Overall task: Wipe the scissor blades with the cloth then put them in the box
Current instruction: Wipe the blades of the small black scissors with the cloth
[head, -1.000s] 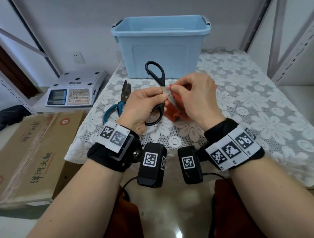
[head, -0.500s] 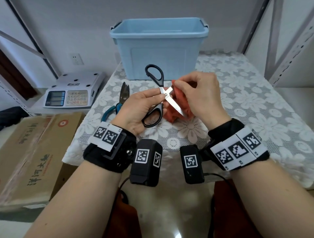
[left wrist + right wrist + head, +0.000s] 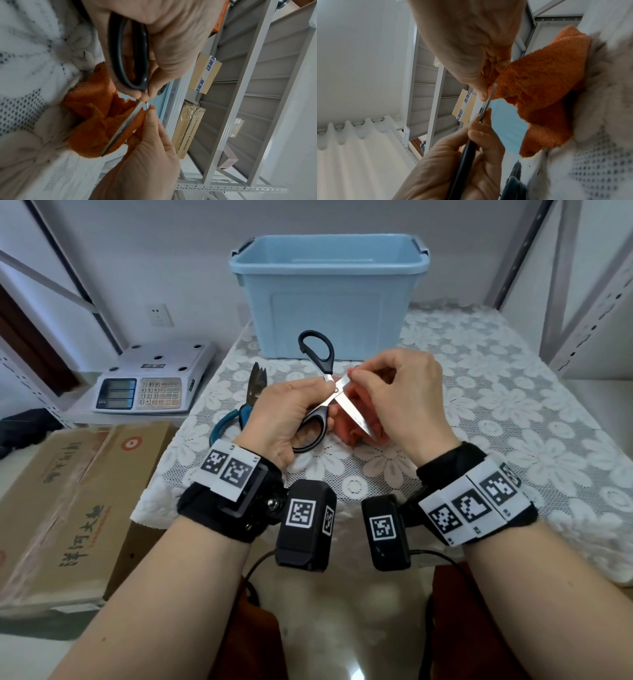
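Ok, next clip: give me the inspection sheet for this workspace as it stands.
Surface: table under white lace cloth.
Job's things: black-handled scissors held open above table; orange cloth against one blade; blue box behind, no lid.
Clutter: teal-handled shears lying left of the hands.
Grippers: left hand grips scissor handle; right hand pinches cloth on blade.
Cables: black lead from right wrist camera.
Surroundings: weighing scale, cardboard box, metal shelving.

1. You see soft, even daylight with faint shadows in the head view.
2. Wide-angle distortion bends your frame edges.
3. Your wrist views blur the tablecloth and skin close to the lens.
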